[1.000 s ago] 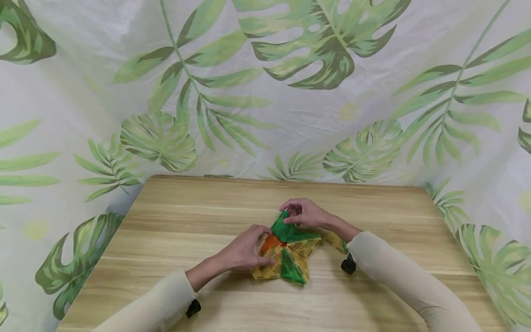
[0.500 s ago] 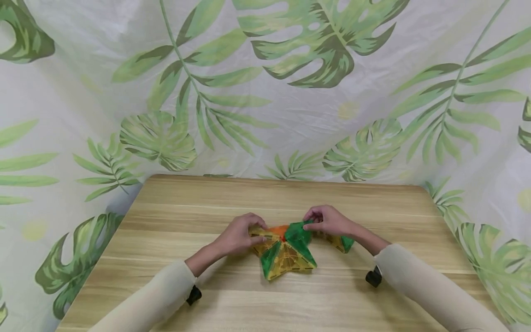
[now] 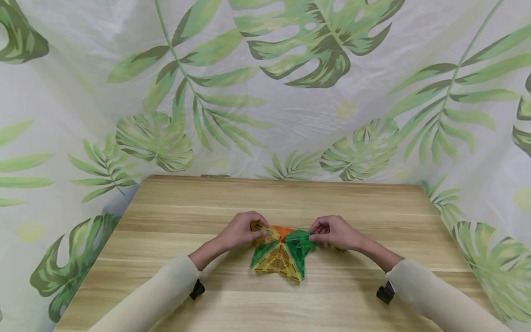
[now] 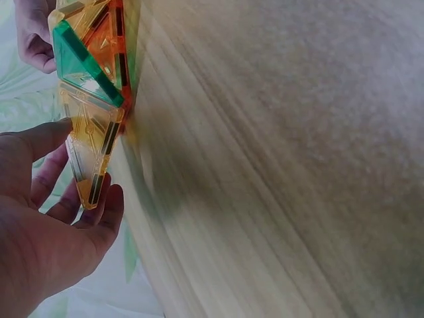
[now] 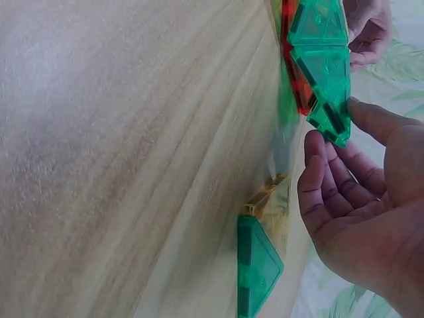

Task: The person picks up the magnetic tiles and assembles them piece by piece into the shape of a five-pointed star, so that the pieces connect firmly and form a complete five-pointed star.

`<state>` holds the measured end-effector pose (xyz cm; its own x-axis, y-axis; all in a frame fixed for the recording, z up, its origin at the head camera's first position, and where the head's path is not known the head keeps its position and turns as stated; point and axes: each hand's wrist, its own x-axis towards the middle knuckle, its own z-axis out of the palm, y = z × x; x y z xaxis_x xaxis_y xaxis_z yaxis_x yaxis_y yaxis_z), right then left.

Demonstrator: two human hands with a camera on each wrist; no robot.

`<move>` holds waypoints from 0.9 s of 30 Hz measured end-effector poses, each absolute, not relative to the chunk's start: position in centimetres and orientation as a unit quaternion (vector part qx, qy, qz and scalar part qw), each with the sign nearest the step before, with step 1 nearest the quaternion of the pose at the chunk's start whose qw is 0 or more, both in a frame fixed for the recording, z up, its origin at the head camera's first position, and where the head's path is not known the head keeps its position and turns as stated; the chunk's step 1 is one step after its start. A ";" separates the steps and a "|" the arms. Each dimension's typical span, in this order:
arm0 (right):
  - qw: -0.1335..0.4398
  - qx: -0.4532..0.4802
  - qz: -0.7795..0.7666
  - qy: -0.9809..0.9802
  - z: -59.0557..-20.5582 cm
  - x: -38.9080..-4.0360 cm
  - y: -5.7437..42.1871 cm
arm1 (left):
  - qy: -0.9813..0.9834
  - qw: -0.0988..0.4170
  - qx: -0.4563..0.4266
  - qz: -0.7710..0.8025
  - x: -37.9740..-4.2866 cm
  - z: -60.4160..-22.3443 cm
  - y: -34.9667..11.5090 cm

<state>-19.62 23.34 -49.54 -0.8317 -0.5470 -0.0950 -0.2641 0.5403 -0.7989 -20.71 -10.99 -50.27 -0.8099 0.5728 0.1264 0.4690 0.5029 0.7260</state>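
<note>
A star-shaped build of translucent magnetic tiles (image 3: 279,262), yellow, green and orange, sits in front of me between my two hands. My left hand (image 3: 240,230) pinches a yellow point of it between thumb and fingers. In the left wrist view this yellow tile (image 4: 89,136) narrows to a tip inside the left hand (image 4: 59,225). On the other side, my right hand (image 3: 338,233) pinches a green point. The right wrist view shows this green tile (image 5: 328,79) between thumb and fingertips of the right hand (image 5: 364,199). The underside of the build is hidden.
A separate small piece of a green tile (image 5: 257,265) and a yellow tile (image 5: 273,211) lies on the wooden table (image 3: 199,198), mostly behind my right hand in the head view. A leaf-printed cloth (image 3: 298,124) hangs behind the table.
The build has turned clockwise as seen from above, its front points swinging left. My right hand has moved right and nearer to me; my left hand has shifted slightly away from me.
</note>
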 end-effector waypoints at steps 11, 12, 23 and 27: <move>0.092 -0.204 -0.403 0.888 -48.7 -19.5 27.0 | 0.852 0.072 0.310 0.416 -20.9 -48.0 -9.0; 0.084 -0.200 -0.400 0.891 -48.7 -19.5 27.4 | 0.847 0.078 0.315 0.422 -21.0 -47.7 -8.4; 0.007 -0.156 -0.325 0.933 -49.9 -18.7 31.1 | 0.835 0.151 0.367 0.380 -21.7 -45.3 -1.5; 0.013 -0.145 -0.306 0.941 -50.2 -18.3 31.5 | 0.825 0.195 0.373 0.376 -22.2 -45.5 0.2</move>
<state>-18.29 31.51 -50.21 -0.9575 -0.2811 0.0645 -0.2652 0.7705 -0.5797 -22.20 0.18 -45.47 -0.6459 0.7623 -0.0410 0.4688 0.4384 0.7668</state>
